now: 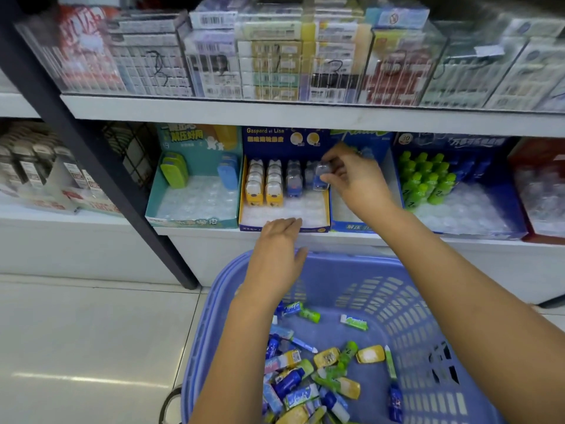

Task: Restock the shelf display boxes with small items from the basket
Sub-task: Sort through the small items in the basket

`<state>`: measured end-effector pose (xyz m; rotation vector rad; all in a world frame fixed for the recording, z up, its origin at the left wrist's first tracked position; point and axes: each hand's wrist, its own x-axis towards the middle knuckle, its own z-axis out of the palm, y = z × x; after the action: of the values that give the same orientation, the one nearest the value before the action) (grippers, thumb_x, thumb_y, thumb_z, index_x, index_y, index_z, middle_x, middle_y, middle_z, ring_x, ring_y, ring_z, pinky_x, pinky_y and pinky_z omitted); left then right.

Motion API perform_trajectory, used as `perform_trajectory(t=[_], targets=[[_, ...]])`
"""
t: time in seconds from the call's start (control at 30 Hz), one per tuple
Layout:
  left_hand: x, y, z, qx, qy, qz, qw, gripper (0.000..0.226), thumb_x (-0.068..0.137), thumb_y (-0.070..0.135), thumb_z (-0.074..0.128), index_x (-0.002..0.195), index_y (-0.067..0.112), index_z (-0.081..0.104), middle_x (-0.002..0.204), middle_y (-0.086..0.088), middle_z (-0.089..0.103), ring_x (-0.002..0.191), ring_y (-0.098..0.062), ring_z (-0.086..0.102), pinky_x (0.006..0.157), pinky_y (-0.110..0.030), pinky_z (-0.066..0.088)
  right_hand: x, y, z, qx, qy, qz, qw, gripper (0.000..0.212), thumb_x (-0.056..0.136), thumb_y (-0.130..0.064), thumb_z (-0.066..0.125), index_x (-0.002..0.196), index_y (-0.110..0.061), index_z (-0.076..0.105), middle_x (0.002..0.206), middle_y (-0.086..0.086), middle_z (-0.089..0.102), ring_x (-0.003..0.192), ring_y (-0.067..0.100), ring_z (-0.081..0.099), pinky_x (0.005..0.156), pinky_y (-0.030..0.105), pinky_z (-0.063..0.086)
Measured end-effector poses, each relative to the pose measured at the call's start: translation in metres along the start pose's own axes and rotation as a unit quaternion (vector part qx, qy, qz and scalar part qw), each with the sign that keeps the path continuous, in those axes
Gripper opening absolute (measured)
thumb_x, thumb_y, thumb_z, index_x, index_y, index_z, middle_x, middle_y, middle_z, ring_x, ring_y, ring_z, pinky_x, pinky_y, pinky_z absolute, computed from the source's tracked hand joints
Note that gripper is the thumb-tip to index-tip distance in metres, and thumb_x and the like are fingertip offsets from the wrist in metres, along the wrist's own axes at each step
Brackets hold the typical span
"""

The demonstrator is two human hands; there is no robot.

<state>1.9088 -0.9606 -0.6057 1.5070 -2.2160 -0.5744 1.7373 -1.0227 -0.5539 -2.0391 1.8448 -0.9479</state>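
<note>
A blue display box (284,223) on the lower shelf holds rows of small yellow and blue packs (273,186) in a clear tray. My right hand (351,179) pinches a small blue pack (321,177) at the right end of those rows. My left hand (279,249) rests with straight fingers on the front edge of that box. Below, a purple plastic basket (406,304) holds several loose small items (318,374) in blue, green and yellow.
A teal display box (195,220) with green and blue packs stands to the left. Right of it are a blue box (354,226) and a box of green bottles (428,182). Clear cases of boxed goods (275,56) fill the upper shelf. A black post (101,160) runs diagonally.
</note>
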Motion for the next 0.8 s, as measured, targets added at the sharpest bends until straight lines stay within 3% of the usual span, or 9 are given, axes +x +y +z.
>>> perform_trajectory(t=[0.17,0.37,0.53,0.63,0.73,0.8], targets=[[0.002,-0.006,0.005,0.007,0.017,0.011,1.000,0.054,0.094,0.024,0.054,0.144,0.013,0.038,0.146,-0.004,0.041,0.136,-0.020,0.030,0.112,-0.025,0.018,0.011,0.003,0.017,-0.074,-0.071,-0.002,0.995,0.026,0.087,-0.016,0.064,0.110,-0.012,0.054,0.099,0.012,0.065,0.089,0.029,0.060,0.080,0.040,0.052],[0.002,-0.009,0.006,0.003,0.019,0.018,1.000,0.054,0.094,0.025,0.055,0.144,0.013,0.038,0.147,-0.003,0.041,0.136,-0.019,0.030,0.112,-0.025,0.019,0.016,0.000,0.020,-0.148,-0.055,-0.012,0.987,0.022,0.086,-0.013,0.064,0.106,-0.007,0.057,0.106,0.015,0.061,0.096,0.031,0.057,0.074,0.033,0.044],[0.003,-0.010,0.005,-0.003,0.005,0.014,1.000,0.055,0.094,0.025,0.055,0.144,0.013,0.037,0.147,-0.003,0.040,0.137,-0.020,0.028,0.113,-0.025,0.018,0.021,-0.008,0.020,-0.139,-0.069,0.050,0.987,0.017,0.089,-0.008,0.055,0.104,-0.002,0.061,0.107,0.015,0.060,0.072,0.013,0.051,0.063,0.025,0.036],[-0.002,-0.005,0.002,-0.035,0.015,0.018,0.999,0.052,0.094,0.023,0.055,0.143,0.012,0.041,0.148,-0.002,0.040,0.138,-0.017,0.029,0.112,-0.022,0.018,0.020,-0.015,0.012,-0.158,-0.106,0.072,0.979,0.024,0.091,-0.010,0.052,0.112,-0.006,0.061,0.117,0.017,0.057,0.094,0.024,0.053,0.078,0.028,0.040],[-0.014,0.001,0.001,-0.114,0.128,0.029,0.985,0.030,0.093,0.021,0.056,0.121,0.013,0.061,0.123,-0.001,0.061,0.116,-0.014,0.053,0.098,-0.021,0.038,-0.004,-0.020,0.010,-0.184,-0.089,0.014,0.979,0.039,0.088,-0.017,0.059,0.126,-0.012,0.052,0.125,0.016,0.048,0.107,0.032,0.052,0.088,0.035,0.046],[-0.022,-0.001,0.004,-0.144,0.142,0.009,0.979,0.014,0.092,0.023,0.056,0.099,0.017,0.066,0.093,0.004,0.067,0.086,-0.010,0.061,0.076,-0.022,0.048,-0.031,-0.024,0.014,-0.108,-0.025,-0.013,0.994,0.030,0.086,-0.022,0.063,0.113,-0.011,0.054,0.107,0.011,0.056,0.089,0.026,0.055,0.076,0.035,0.048]])
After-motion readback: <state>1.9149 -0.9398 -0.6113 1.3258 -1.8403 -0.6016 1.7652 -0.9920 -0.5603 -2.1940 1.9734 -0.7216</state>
